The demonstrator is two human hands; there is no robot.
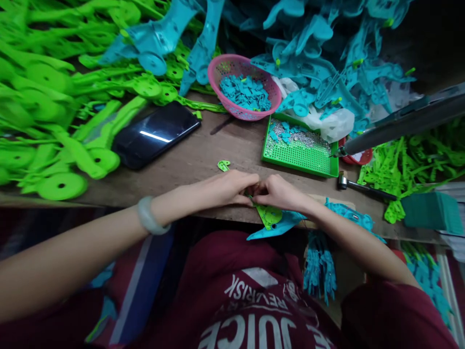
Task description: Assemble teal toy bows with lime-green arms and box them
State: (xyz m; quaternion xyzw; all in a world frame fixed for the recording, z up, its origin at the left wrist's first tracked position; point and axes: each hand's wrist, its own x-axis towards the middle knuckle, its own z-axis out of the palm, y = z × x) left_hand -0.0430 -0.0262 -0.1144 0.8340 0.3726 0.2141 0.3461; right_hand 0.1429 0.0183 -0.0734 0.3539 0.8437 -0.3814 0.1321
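- At the brown wooden table point(203, 151), left hand point(241, 186) and right hand point(276, 191) narrowly pinch a flat lime-green plastic piece point(270, 214).
- Curved turquoise plastic part point(285, 224) underneath likely supports it.

With our left hand point(240, 186) and right hand point(278, 191) at the dial's centre, we had a phone point(156, 138) at ten o'clock, a basket point(274, 100) of loose pieces point(244, 92) at twelve, a tray point(301, 167) between one and two, and a handled tool point(370, 189) at three, all on the table point(240, 150); a part point(283, 225) jutted past it at five.
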